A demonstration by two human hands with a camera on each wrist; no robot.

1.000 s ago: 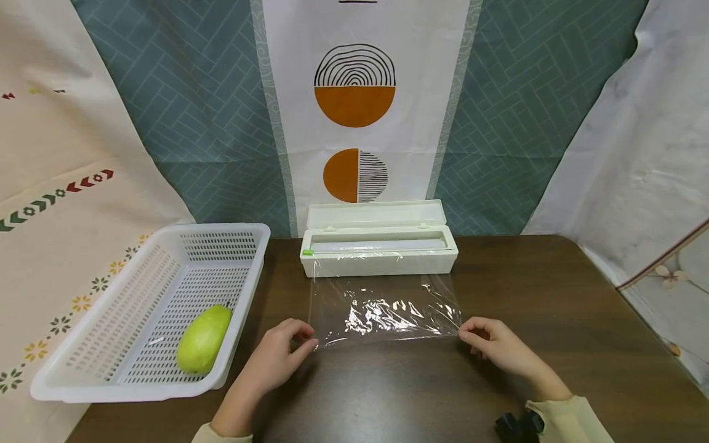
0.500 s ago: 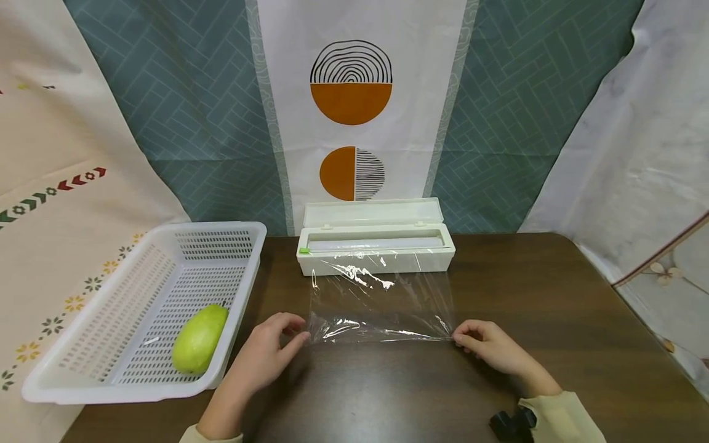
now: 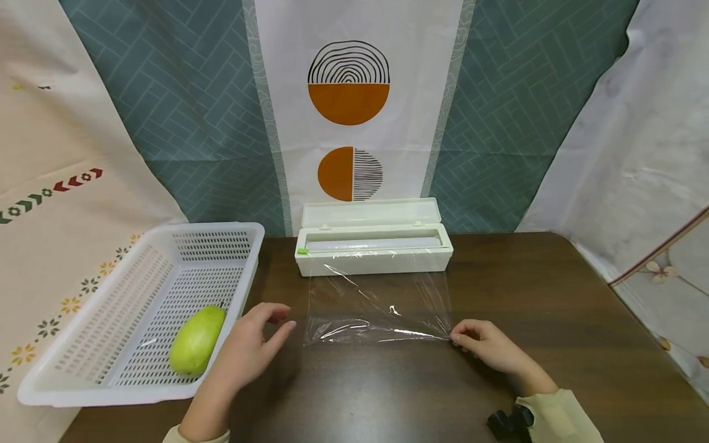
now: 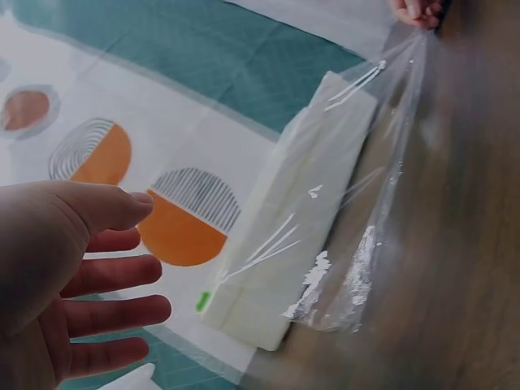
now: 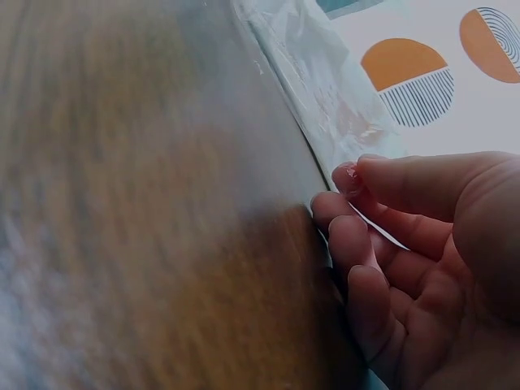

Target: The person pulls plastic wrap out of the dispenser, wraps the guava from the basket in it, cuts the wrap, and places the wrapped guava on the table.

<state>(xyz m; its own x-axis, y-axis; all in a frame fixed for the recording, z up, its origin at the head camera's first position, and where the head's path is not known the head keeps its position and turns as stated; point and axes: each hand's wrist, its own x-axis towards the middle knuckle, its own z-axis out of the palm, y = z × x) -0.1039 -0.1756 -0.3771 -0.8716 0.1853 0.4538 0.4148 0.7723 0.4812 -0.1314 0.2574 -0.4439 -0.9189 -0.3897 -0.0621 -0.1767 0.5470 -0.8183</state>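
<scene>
Sliding leftward over the past second, the left hand (image 3: 252, 344) is leaving the near left corner of the clear film (image 3: 376, 307) and is now hanging apart from it, left of the frame's centre. Its fingers are staying loose and spread, as the left wrist view is showing, and they are holding nothing; the wrist is crossing in front of the basket's near right edge in the head view. Right of centre, the right hand (image 3: 487, 347) is keeping its place, with thumb and forefinger pinching the film's near right corner and the other fingers curling in beneath.

Between the hands, the film is stretching toward the viewer from the white box (image 3: 373, 264) in the middle of the frame, draping over the box's front wall and catching streaks of light. Its hinged lid (image 3: 371, 213) is standing up at the back, and a white roll (image 3: 373, 244) is lying lengthwise inside. A small green piece (image 3: 302, 251) is sitting at the box's left front edge.

At lower left, a white perforated basket (image 3: 105, 395) is resting partly on the brown worktop (image 3: 354, 400). Inside, a yellow-green fruit (image 3: 196, 340) is lying toward the near right side, and a small white sliver (image 3: 148, 342) is showing to its left.
</scene>
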